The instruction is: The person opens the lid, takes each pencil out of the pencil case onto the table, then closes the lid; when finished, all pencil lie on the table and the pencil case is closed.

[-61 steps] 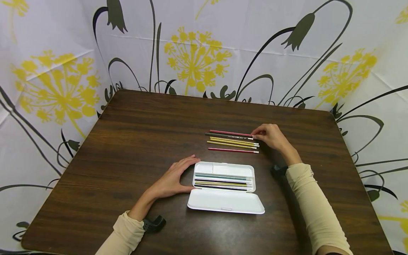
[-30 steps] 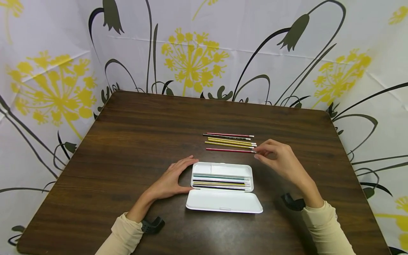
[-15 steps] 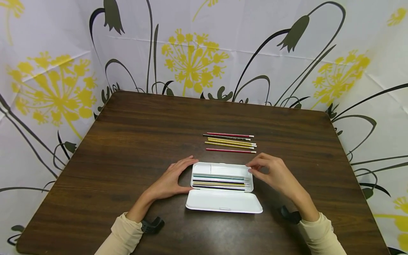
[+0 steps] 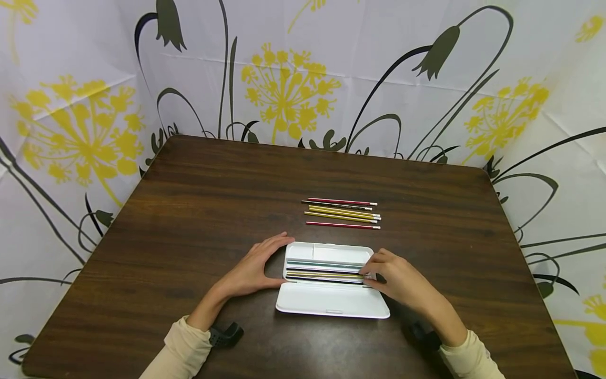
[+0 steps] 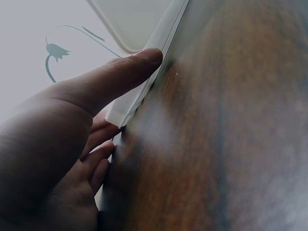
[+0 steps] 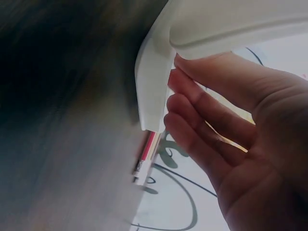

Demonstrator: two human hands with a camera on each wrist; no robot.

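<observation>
White plastic makes up the open pencil case (image 4: 331, 276) lying low in the centre of the head view on a dark wooden table (image 4: 199, 210); its lid (image 4: 333, 304) is folded down toward the person, and several pencils lie side by side in its tray. The left hand (image 4: 258, 266) rests against the case's left end, fingers straight and relaxed; in the left wrist view the thumb (image 5: 122, 77) presses on the case's edge (image 5: 144, 91), and nothing is gripped. The right hand (image 4: 397, 279) sits at the case's right end, its fingertips at the eraser ends of the pencils in the tray. In the right wrist view the fingers (image 6: 202, 120) lie lightly bent against the case's rim (image 6: 151, 91); whether they pinch a pencil cannot be told. Above the case, near the frame's centre, a loose row of pencils (image 4: 342, 213), red, black and yellow, lies on the table, apart from both hands. A flower-printed sheet (image 4: 293, 79) fills the top of the frame.
</observation>
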